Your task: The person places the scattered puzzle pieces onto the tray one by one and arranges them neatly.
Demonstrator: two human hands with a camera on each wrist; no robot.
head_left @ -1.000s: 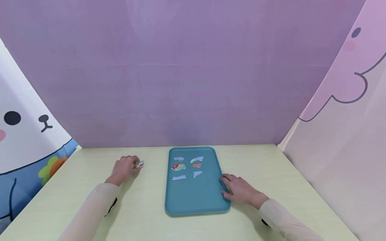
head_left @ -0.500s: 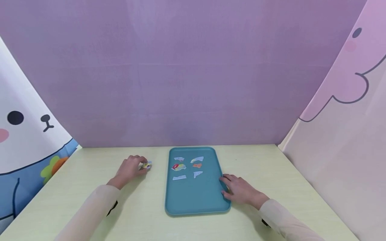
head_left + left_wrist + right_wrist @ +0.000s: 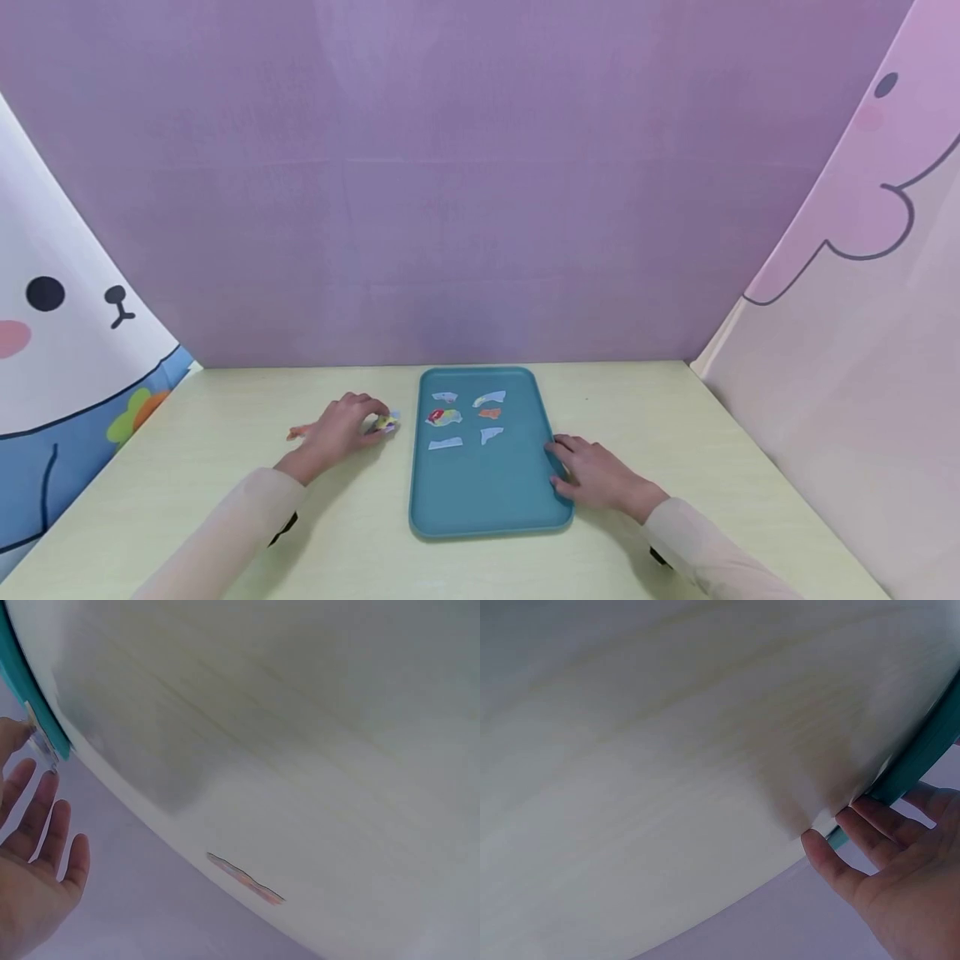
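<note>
In the head view my left hand (image 3: 341,429) pinches a small patterned paper piece (image 3: 386,422), white with yellow and purple, between thumb and fingertips. It is just left of the blue-green tray (image 3: 487,500). The left wrist view shows the same piece (image 3: 42,739) edge-on, overlapping the tray's rim (image 3: 34,694), with the other fingers spread. My right hand (image 3: 596,473) rests against the tray's right edge, fingers extended. Seen from the right wrist, its fingertips (image 3: 864,817) touch the table and the tray's side (image 3: 915,761).
On the tray lie several cut paper pieces in two columns, among them a red and yellow piece (image 3: 444,417) and an orange piece (image 3: 490,412). Another orange piece (image 3: 298,431) lies on the table behind my left hand. A purple wall (image 3: 450,208) stands at the table's back.
My left hand has moved right toward the tray with the patterned paper piece, uncovering the orange piece on the table. The right hand and tray have stayed put.
</note>
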